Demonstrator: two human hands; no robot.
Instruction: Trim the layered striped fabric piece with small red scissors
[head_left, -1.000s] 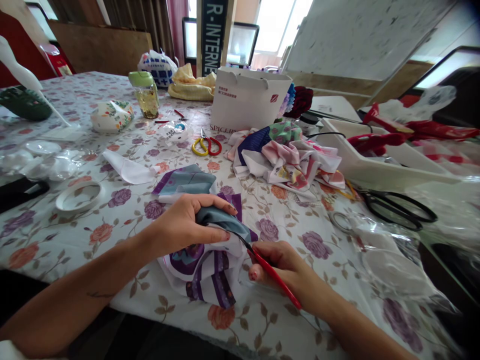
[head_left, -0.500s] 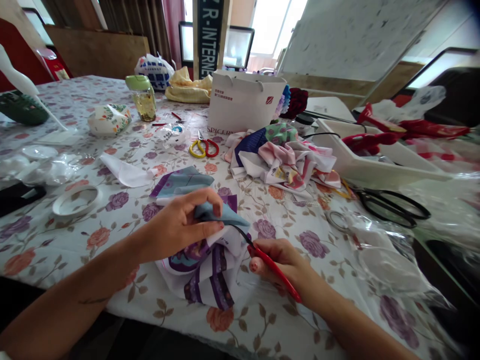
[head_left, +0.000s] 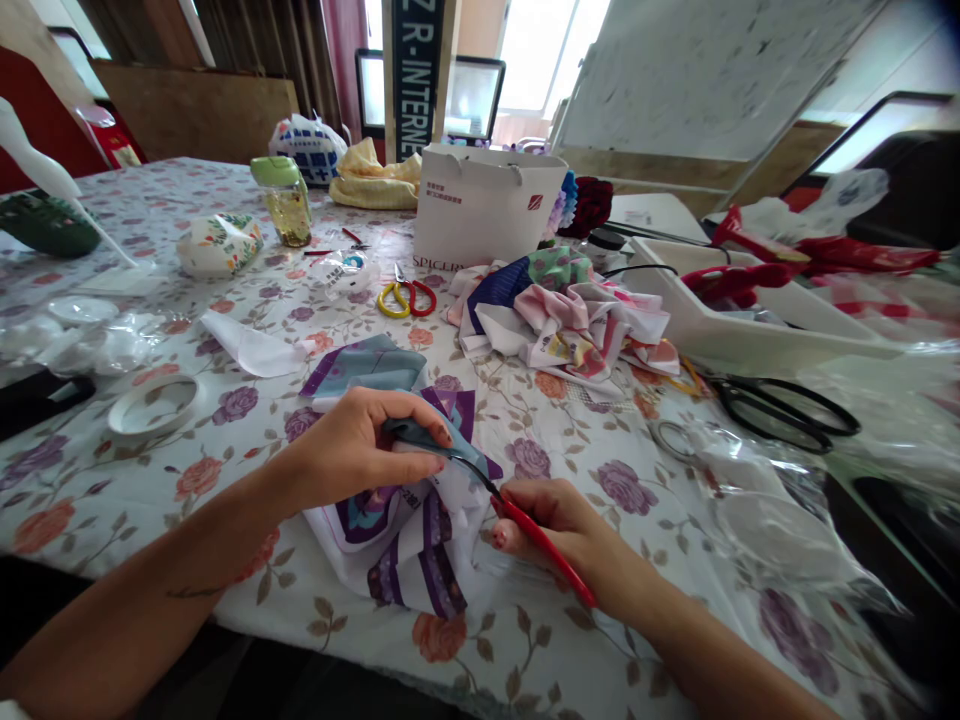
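Note:
My left hand (head_left: 358,450) is closed round a bunched piece of purple, white and blue-grey cloth (head_left: 409,530) near the table's front edge. My right hand (head_left: 559,528) grips a thin red-handled tool (head_left: 546,552). Its dark metal tip runs up and left into the fold of cloth under my left fingers. The rest of the cloth hangs crumpled between my two hands on the flowered tablecloth (head_left: 570,420).
Behind lie a folded blue-purple cloth (head_left: 367,365), a heap of coloured fabric (head_left: 570,310), yellow-and-red scissors (head_left: 407,297), a white paper bag (head_left: 487,205), a green-lidded jar (head_left: 283,200), a tape ring (head_left: 154,403), black scissors (head_left: 787,410) and a white tray (head_left: 750,330).
My left fingers shifted their grip, lifting then pressing the blue-grey fold down again. The tool's tip stays in the cloth. My right hand barely moved.

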